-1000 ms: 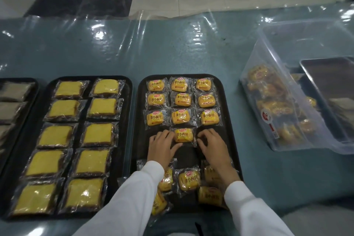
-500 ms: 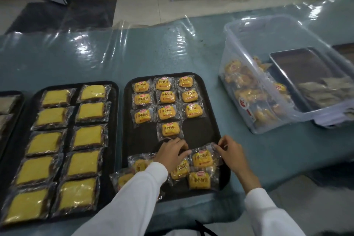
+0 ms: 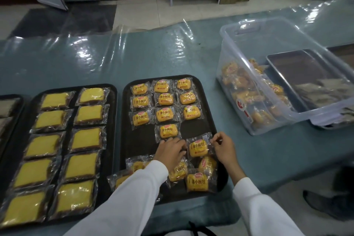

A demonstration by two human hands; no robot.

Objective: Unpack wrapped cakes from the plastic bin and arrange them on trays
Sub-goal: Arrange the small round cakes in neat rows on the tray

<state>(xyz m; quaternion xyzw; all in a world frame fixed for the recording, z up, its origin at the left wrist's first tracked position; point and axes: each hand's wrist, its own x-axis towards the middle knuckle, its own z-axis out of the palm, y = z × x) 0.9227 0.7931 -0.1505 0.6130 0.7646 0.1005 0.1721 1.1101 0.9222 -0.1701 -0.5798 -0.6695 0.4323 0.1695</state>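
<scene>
Teal table (image 3: pixel 134 59) under clear plastic sheet, tiled floor behind. On the black tray (image 3: pixel 206 90) both hands hold one wrapped cake (image 3: pixel 198 148) near its right edge: left hand (image 3: pixel 170 151) with curled fingers on the wrapper's left side, right hand (image 3: pixel 223 147) pinching the wrapper's right edge. Ten cakes sit in rows at the tray's far end; loose cakes (image 3: pixel 197 182) are piled at its near end, partly under the left sleeve. Clear bin (image 3: pixel 239 30) with more cakes right of tray; sponge-slice tray (image 3: pixel 113 90) to its left.

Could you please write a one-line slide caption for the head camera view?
Both hands pinch a wrapped cake over the black tray, beside the clear plastic bin.
</scene>
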